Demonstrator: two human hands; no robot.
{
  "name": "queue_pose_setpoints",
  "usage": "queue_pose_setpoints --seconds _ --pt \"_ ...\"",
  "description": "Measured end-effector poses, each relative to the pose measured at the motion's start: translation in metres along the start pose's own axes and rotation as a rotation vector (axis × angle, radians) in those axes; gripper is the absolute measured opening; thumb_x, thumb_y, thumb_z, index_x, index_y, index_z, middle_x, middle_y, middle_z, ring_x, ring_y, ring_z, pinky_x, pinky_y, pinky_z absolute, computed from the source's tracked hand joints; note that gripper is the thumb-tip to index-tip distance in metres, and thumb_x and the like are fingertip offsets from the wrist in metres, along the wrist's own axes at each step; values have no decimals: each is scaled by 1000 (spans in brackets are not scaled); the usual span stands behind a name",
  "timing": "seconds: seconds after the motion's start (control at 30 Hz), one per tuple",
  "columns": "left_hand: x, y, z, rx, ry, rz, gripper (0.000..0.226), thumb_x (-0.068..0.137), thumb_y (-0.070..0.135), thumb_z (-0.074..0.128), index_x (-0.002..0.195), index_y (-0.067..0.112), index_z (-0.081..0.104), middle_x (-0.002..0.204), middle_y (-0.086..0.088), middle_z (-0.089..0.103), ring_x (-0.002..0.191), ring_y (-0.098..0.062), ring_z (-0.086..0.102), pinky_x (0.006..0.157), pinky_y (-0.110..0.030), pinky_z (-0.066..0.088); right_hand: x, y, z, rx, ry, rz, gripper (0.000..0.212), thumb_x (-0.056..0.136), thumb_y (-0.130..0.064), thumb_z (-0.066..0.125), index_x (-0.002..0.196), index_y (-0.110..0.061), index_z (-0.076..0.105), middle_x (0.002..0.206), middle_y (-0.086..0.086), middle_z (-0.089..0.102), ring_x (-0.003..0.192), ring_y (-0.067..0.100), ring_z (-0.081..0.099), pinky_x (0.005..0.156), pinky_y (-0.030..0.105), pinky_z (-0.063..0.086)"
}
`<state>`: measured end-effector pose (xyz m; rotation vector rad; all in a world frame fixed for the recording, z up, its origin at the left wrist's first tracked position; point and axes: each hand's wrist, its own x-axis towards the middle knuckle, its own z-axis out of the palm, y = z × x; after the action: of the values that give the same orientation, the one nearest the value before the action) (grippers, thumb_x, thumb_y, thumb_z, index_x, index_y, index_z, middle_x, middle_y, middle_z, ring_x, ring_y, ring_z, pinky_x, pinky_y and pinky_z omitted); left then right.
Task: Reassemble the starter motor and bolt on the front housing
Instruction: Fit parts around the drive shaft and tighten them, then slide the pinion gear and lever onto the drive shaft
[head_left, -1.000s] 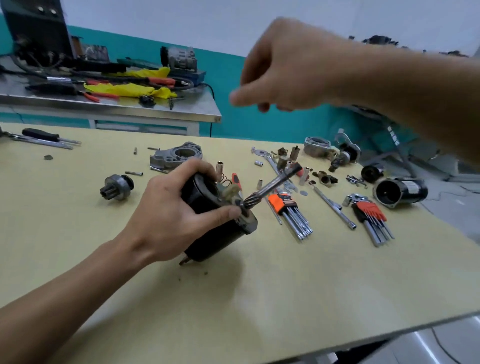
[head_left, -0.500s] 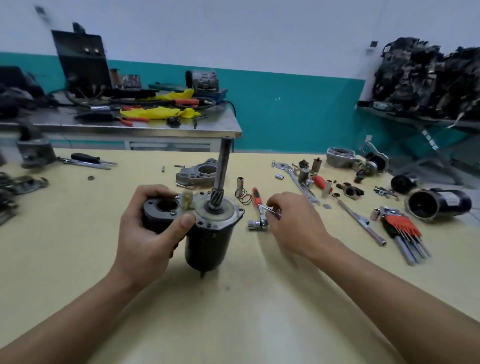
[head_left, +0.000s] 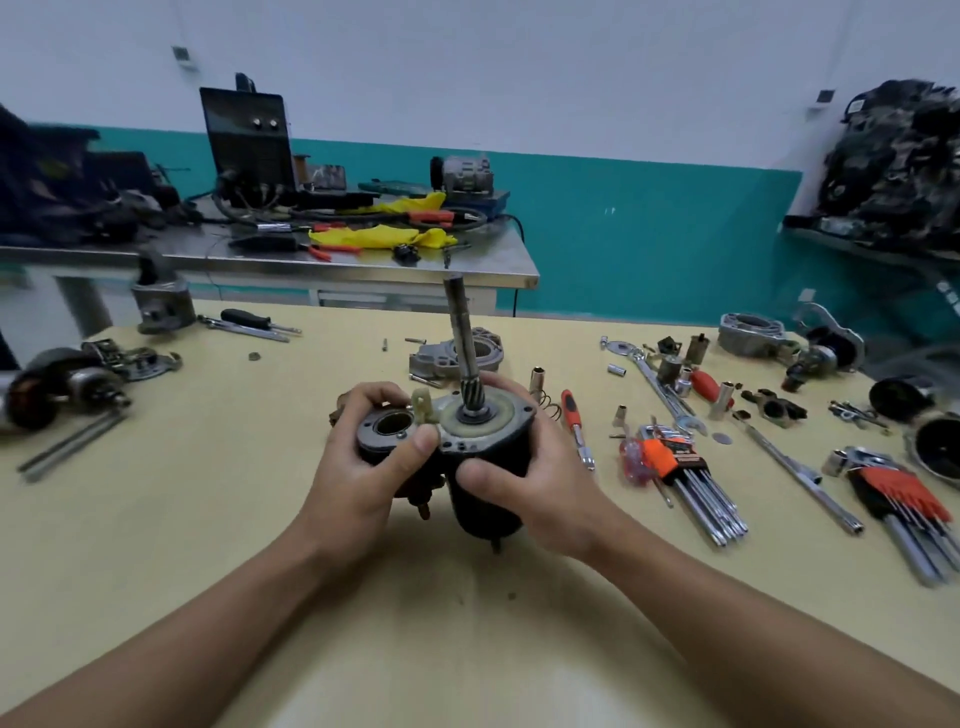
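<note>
The black starter motor (head_left: 480, 506) stands upright on the yellow table (head_left: 208, 519), its geared shaft (head_left: 462, 343) pointing up. My left hand (head_left: 363, 467) grips the solenoid side, thumb pressed by the pale plastic fork lever (head_left: 422, 405). My right hand (head_left: 524, 478) grips the motor body from the right, fingers curled behind the end plate. The grey front housing (head_left: 441, 358) lies on the table just behind the motor, partly hidden by the shaft.
An orange-handled ratchet (head_left: 574, 421), a spring, sockets, wrenches and two orange hex-key sets (head_left: 675, 462) lie to the right. Another motor body (head_left: 935, 447) sits at the far right. An armature (head_left: 47, 389) and rods lie at the left. A steel bench (head_left: 311, 260) stands behind.
My right hand came down from the air, touched the ratchet beside the motor, then moved onto the motor body. The motor went from tilted to upright, and my view shifted right.
</note>
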<state>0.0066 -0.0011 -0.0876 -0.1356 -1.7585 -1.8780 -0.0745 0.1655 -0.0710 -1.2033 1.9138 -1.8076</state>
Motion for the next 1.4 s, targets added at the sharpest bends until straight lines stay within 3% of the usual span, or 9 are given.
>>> queue_pose_setpoints --seconds 0.13,0.27,0.6,0.77,0.9,0.97,1.13,1.23,1.4 --pt "7 -2 3 13 -62 8 32 75 39 74 99 30 55 82 1 66 66 -20 64 51 -30 52 5 8 12 249 197 -101 50 83 -59 63 118 -23 63 112 6 70 107 24 66 87 30 53" --pt "15 2 10 29 -125 29 29 76 35 73 97 31 53 73 -1 61 58 -19 59 48 -29 49 8 13 13 332 356 -98 48 90 -36 43 117 -1 62 111 22 68 105 33 65 81 31 53" --pt "29 12 -13 187 -110 108 68 70 63 76 125 30 55 101 2 71 92 -15 68 72 -27 54 5 10 13 363 488 -169 34 87 -21 39 103 -17 68 98 2 75 97 16 69 76 23 53" --pt "48 -1 -91 857 289 42 60 72 52 83 124 39 56 108 6 63 103 -17 59 79 -33 47 4 8 7 269 593 -141 37 87 -27 38 102 -25 71 108 9 71 111 27 63 98 48 49" --pt "56 -29 -93 1101 107 -273 87 66 52 86 141 36 44 127 -4 56 114 -23 54 97 -43 48 6 7 3 217 600 -138 42 89 -30 35 96 -47 73 100 -11 73 106 14 64 92 33 51" --pt "63 -35 -82 1163 44 -279 87 67 59 80 143 40 42 130 -3 59 115 -26 57 99 -45 49 6 8 3 196 597 -132 40 92 -32 33 99 -38 72 104 -3 73 110 20 63 98 44 49" --pt "72 -38 -64 1223 121 -195 55 78 36 76 131 32 59 117 -3 71 98 -26 63 87 -37 53 10 9 3 228 555 -144 40 95 -31 32 101 -28 71 106 9 72 108 28 65 98 54 47" --pt "76 -21 -52 1195 162 -162 71 78 29 83 140 23 48 114 -8 69 92 -29 62 82 -35 50 10 12 2 240 531 -153 39 96 -32 32 106 -23 68 106 9 71 108 27 64 96 52 49" --pt "86 77 -26 708 -10 2 66 59 41 87 110 30 47 103 14 69 87 -7 70 68 -17 54 13 15 3 221 487 -158 41 94 -38 36 115 -16 64 105 6 72 104 24 67 85 39 55"
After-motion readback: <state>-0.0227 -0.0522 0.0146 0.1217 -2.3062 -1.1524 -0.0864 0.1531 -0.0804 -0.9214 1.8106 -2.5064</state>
